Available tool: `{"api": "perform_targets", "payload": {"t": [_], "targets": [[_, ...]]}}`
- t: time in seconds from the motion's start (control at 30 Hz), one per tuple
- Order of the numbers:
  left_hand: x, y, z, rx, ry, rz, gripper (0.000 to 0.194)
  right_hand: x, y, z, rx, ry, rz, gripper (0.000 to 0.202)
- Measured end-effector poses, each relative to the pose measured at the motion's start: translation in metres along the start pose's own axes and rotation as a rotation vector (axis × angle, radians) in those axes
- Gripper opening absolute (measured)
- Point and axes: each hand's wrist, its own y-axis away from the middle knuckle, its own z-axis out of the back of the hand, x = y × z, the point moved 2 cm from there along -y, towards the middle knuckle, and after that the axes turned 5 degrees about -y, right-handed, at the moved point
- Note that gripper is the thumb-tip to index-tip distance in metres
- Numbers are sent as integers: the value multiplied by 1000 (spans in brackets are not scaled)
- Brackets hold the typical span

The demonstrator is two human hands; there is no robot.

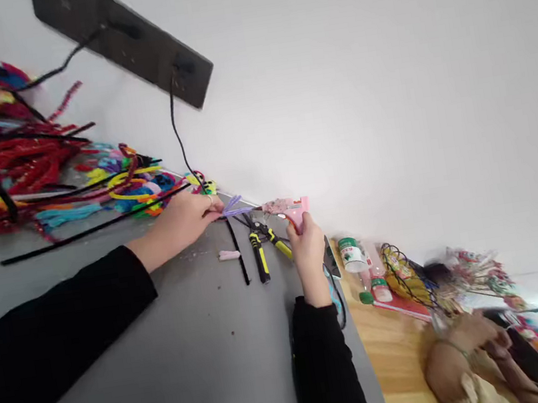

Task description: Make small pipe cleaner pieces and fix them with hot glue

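My left hand [190, 216] pinches a bent purple pipe cleaner [237, 206], whose looped end sticks out to the right. A pink hot glue gun [287, 207] is gripped in my right hand [306, 239], its nozzle pointing left at the pipe cleaner's tip; whether they touch I cannot tell. Below them on the grey table lie pliers [260, 256] with yellow and black handles. Next to the pliers are a black pipe cleaner [238, 250] and a small pale pink folded piece [229, 255].
Heaped pipe cleaners [39, 155] in many colours cover the table's left. A black power strip [124, 44] with cords is on the wall. To the right, a wooden table [386, 345] bears a white and green container [352, 254] and bottles. Another person's hands [476, 339] work there.
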Motion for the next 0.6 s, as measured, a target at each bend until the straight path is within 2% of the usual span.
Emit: {"api": "perform_targets", "payload": {"t": [0.27, 0.6], "targets": [[6, 1, -2, -107, 71, -32, 31, -11, -2, -1, -4, 22, -86, 18], [6, 1, -2, -120, 118, -56, 26, -17, -4, -9, -39, -14, -146, 27]]}}
